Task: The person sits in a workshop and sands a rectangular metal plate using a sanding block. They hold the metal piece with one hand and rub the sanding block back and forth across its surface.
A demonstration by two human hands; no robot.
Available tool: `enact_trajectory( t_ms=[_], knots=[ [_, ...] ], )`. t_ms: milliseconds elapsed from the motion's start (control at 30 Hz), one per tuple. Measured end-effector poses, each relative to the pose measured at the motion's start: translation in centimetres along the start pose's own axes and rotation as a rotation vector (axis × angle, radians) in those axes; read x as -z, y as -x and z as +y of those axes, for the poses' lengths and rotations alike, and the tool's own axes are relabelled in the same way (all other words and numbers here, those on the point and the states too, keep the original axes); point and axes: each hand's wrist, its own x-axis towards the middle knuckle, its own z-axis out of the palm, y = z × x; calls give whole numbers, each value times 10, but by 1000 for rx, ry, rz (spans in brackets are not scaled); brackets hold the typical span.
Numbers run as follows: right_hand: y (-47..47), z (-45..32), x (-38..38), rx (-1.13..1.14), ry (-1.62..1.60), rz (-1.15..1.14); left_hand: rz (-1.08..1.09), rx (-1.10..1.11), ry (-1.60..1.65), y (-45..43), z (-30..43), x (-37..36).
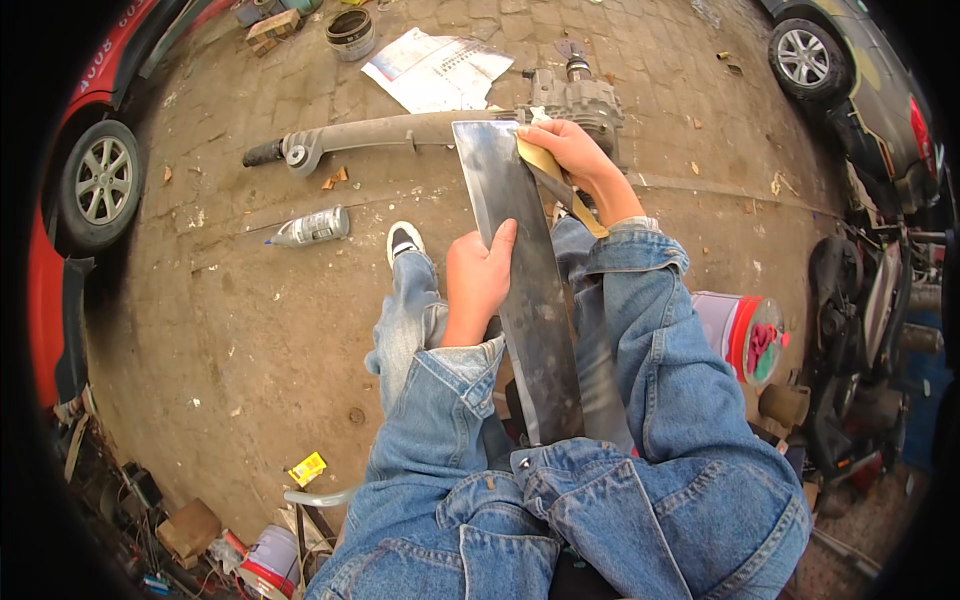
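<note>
A long dark flat strip [529, 277], metal or plastic, runs from my lap away from me, its far end pale and shiny. My left hand [480, 277] grips its left edge near the middle, thumb on top. At the far right corner, my right hand [570, 154] pinches a yellowish tape or backing strip [541, 159] that hangs loose and twists down towards my right cuff. Whether those right fingers also hold the dark strip, I cannot tell.
On the paved ground ahead lie a metal axle housing [375, 133], white paper [442, 71] and a bottle [311, 227]. A bucket [724, 322] stands at right. Cars flank both sides: a red one [45, 300] left, a dark one [870, 75] right. Clutter fills the lower left.
</note>
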Motion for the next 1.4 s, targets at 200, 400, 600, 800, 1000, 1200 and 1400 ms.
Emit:
enact_trajectory(
  t_ms=[200, 400, 600, 800, 1000, 1200, 1400],
  knots=[
    [13, 5, -2, 28, 97, -117, 33, -51, 68, 4, -2, 0],
    [0, 3, 5, 8, 121, 57, -23, -30, -73, 2, -6, -5],
    [11, -1, -6, 38, 162, -3, -7, -25, -22, 2, 0, 1],
    [12, 6, -2, 79, 258, 0, -5, -53, -17, 4, -2, -1],
    [-1, -7, -8, 2, 46, 106, -40, 37, -61, 1, 1, 1],
    [14, 1, -8, 64, 194, -6, 19, -63, 53, 3, -3, -1],
    [3, 3, -2, 36, 123, 89, 8, -40, -57, 3, -5, -3]
  ],
)
